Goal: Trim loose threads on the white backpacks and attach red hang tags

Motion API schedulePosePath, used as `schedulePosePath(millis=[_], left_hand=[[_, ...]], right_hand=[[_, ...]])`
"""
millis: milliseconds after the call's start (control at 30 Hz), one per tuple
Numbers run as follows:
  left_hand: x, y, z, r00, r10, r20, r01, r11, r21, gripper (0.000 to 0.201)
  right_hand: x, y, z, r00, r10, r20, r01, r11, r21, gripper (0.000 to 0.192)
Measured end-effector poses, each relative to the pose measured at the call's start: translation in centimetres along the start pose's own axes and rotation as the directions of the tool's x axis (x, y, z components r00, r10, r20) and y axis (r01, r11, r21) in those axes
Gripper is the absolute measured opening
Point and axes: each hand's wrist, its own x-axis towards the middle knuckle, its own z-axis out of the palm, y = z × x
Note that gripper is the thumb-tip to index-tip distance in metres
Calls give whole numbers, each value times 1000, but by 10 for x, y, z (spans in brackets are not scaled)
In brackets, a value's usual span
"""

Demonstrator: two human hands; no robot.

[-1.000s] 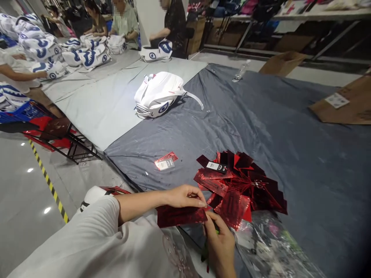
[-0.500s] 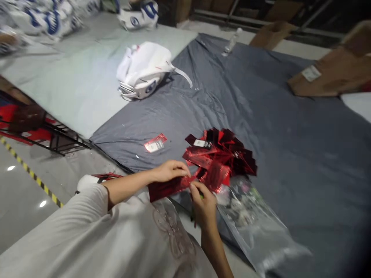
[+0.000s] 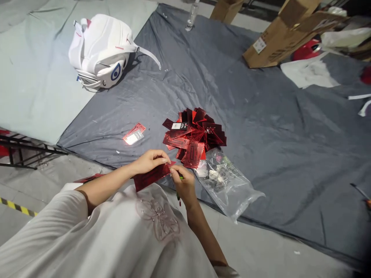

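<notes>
My left hand [image 3: 151, 161] is closed, pinching the upper edge of a dark red shiny hang tag [image 3: 150, 178] close to my body. At the tag's right end, the fingertips of my right hand [image 3: 184, 184] are pressed together on its corner. A small green-handled thing [image 3: 181, 177] shows in that hand's palm; its kind is mostly hidden. Just beyond both hands lies a fanned pile of red tags [image 3: 193, 152] on the grey cloth. Left of the pile is a red tag with a white label [image 3: 133, 134].
A clear plastic bag [image 3: 228, 185] with small items lies at the table's near edge. Farther off are a white backpack [image 3: 101, 50], a clear bottle [image 3: 191, 17] and a cardboard box [image 3: 269, 42]. The table is covered with grey cloth [image 3: 275, 127].
The view has shifted, so the backpack, pile and hands now appear farther left and higher. Both hands keep hold of the red tag, with fingertips close together at its right end.
</notes>
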Motion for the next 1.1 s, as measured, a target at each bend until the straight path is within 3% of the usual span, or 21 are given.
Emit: schedulePosePath(millis=[200, 267, 333, 400, 500, 633, 733, 833, 900, 1000, 1100], left_hand=[[2, -5, 6, 1000, 8, -20, -6, 997, 81, 29], [0, -4, 8, 987, 120, -110, -88, 962, 258, 21], [-4, -2, 10, 953, 270, -141, -179, 872, 456, 14], [-8, 1, 10, 939, 332, -86, -240, 816, 527, 17], [-11, 2, 9, 946, 325, 0, -282, 820, 498, 20], [-8, 2, 7, 949, 314, 8, -271, 807, 524, 21], [-8, 8, 1, 926, 379, -4, -291, 718, 633, 21], [-13, 20, -8, 840, 543, -2, -345, 537, 770, 17], [-18, 27, -14, 799, 601, 15, -362, 460, 811, 13], [-26, 31, -17, 791, 612, 17, -357, 439, 825, 11], [-35, 27, -19, 804, 594, -18, -315, 452, 835, 10]], right_hand=[[-1, 0, 0, 1000, 2, 16, -3, 998, 61, 23], [-1, 0, 2, 997, 75, 24, -78, 989, 124, 22], [0, 0, 5, 986, 161, 38, -166, 964, 208, 21], [1, 0, 8, 977, 206, 45, -211, 938, 275, 22], [1, 1, 12, 978, 208, 32, -208, 931, 301, 25], [-1, 6, 17, 976, 206, 71, -218, 919, 329, 27], [5, 21, 12, 966, 257, 4, -247, 921, 300, 24], [29, 53, -11, 917, 345, -201, -296, 926, 236, 30], [56, 81, -32, 871, 386, -303, -336, 919, 204, 43], [109, 118, -62, 806, 414, -423, -387, 909, 151, 64], [160, 142, -77, 768, 436, -468, -430, 894, 127, 71]])
